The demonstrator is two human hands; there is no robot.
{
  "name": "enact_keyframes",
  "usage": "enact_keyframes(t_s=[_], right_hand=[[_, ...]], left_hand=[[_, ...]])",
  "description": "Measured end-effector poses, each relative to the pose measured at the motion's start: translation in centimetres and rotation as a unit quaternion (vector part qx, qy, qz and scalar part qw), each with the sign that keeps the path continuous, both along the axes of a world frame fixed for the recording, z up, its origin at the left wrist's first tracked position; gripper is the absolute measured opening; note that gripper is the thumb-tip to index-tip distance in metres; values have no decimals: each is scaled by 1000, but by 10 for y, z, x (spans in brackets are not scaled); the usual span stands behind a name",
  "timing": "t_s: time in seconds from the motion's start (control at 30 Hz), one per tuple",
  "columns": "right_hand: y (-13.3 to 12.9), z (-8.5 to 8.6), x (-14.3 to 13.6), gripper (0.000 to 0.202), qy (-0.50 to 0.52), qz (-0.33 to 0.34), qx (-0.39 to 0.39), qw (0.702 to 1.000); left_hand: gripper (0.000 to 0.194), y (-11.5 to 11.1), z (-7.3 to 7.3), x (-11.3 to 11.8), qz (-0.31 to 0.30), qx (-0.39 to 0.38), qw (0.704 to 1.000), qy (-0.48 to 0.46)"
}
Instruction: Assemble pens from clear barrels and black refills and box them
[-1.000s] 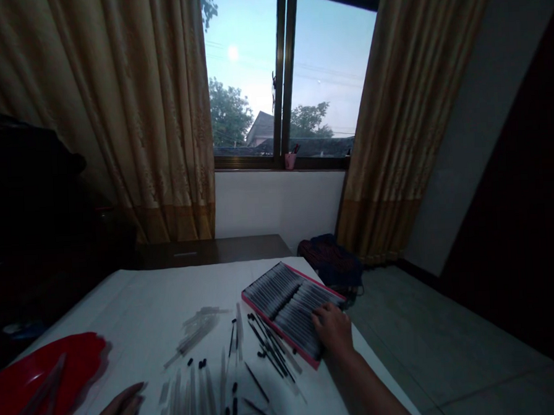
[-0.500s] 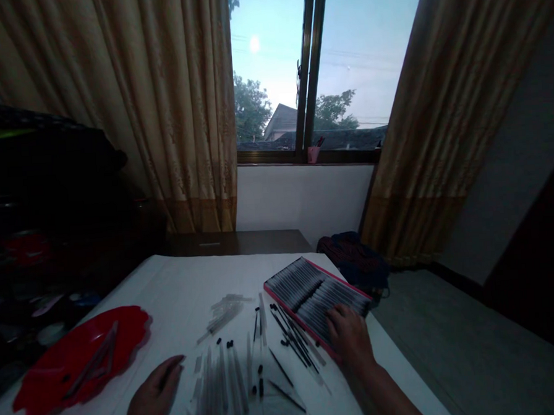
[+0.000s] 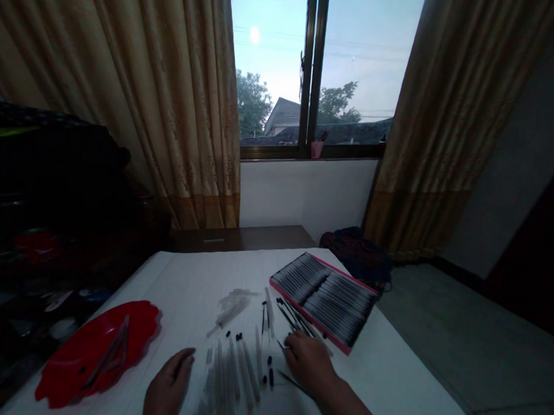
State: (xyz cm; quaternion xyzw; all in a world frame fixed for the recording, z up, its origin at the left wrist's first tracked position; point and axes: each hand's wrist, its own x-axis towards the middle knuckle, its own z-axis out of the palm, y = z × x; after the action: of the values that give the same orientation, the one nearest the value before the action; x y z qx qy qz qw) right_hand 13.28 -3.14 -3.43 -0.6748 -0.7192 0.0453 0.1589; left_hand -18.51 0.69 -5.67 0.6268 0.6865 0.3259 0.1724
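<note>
Over the dark thin sticks (image 3: 289, 315) on the white table, my right hand (image 3: 310, 360) has its fingers bent down; what its fingertips touch is too small to make out. A pink-edged tray (image 3: 328, 298) filled with rows of slim pen-like pieces lies just beyond it. My left hand (image 3: 168, 386) rests at the table's left front, fingers curled and thumb near them, with nothing visible in it. Between the hands lie clear tubes (image 3: 228, 377) and several small black caps (image 3: 271, 376). More clear strips (image 3: 233, 309) are piled farther back.
A red scalloped dish (image 3: 99, 353) holding clear triangular pieces stands at the left. Dark clutter (image 3: 37, 245) fills the far left. Behind the table are a low brown cabinet (image 3: 241, 239) and a dark cloth bundle (image 3: 358, 256). A pink cup (image 3: 317, 148) stands on the windowsill.
My right hand has moved left off the tray to the dark sticks. The view has shifted slightly, and my left hand keeps its pose.
</note>
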Motion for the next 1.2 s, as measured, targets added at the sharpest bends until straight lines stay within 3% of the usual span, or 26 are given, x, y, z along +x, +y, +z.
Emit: enact_keyframes(t_s=[0.33, 0.6, 0.73, 0.93, 1.03, 1.1, 1.2], right_hand=[[8, 2, -16, 18, 4, 11, -53, 999], [50, 6, -23, 21, 26, -56, -70, 996], [58, 10, -25, 20, 46, -72, -85, 993], [23, 28, 8, 21, 121, -41, -60, 990], [-5, 31, 34, 24, 205, -32, 13, 978], [-21, 30, 51, 26, 266, -62, 70, 959], [-34, 31, 67, 26, 267, -88, 83, 956]], left_hand=[[38, 0, -4, -2, -11, -5, 1000, -5], [35, 3, -11, -4, -5, 10, 1000, 6], [36, 3, -10, -4, 0, 13, 1000, 7], [37, 1, -9, -3, -4, 10, 1000, 8], [36, 1, -10, -3, -7, 7, 1000, 2], [35, 2, -9, -4, -9, 6, 1000, -5], [34, 6, -3, -4, -4, -12, 1000, -16]])
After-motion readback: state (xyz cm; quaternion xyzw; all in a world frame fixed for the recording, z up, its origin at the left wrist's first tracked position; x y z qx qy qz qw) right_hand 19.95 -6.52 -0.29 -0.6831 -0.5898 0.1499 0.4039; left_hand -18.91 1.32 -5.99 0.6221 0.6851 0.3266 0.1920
